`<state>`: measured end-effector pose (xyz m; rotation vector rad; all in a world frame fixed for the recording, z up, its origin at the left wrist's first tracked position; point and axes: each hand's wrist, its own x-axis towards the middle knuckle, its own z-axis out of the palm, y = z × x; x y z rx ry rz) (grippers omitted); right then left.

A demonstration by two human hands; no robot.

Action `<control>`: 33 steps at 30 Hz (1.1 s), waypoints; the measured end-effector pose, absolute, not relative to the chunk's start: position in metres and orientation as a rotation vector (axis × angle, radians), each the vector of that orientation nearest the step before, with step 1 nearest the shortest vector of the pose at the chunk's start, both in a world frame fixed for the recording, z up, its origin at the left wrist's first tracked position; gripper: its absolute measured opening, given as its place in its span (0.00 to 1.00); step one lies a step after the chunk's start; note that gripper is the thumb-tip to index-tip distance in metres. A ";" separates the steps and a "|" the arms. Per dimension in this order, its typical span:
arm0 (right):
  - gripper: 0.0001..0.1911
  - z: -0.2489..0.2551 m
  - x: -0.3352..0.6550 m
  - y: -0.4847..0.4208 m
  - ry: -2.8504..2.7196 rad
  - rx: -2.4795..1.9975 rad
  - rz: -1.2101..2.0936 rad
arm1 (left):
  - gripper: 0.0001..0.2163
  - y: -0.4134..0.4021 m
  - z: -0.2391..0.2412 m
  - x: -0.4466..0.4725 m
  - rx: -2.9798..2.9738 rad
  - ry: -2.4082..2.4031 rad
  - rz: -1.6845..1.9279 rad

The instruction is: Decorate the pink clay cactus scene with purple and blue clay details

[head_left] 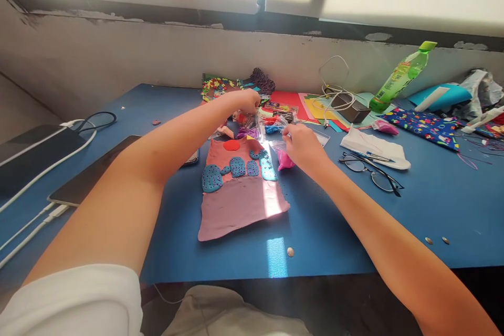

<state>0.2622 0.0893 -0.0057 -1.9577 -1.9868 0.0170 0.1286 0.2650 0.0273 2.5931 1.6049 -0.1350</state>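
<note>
My right hand (pixel 303 146) is closed, its fingertips pinching the top of a clear plastic bag of pink clay (pixel 284 158). My left hand (pixel 249 101) reaches across to the pile of small plastic bags of coloured clay (pixel 248 132). Its fingers curl downward, and whatever they hold is hidden. Between my forearms lies a flat clay picture (pixel 240 207): mauve below, salmon pink above, with a red disc (pixel 231 145) and several dotted blue rounded shapes (pixel 238 167). The picture's right edge is close to the pink clay bag.
Glasses (pixel 372 173) and a pen on a white cloth (pixel 376 148) lie at right. Behind are coloured papers (pixel 289 102), a cable (pixel 334 89), a tilted green bottle (pixel 403 79) and a patterned pouch (pixel 425 126). A tablet (pixel 94 173) with white cables lies under my left arm.
</note>
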 end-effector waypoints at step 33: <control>0.20 -0.001 0.223 0.065 -1.878 -1.093 0.864 | 0.11 0.097 0.012 0.040 1.615 0.789 0.711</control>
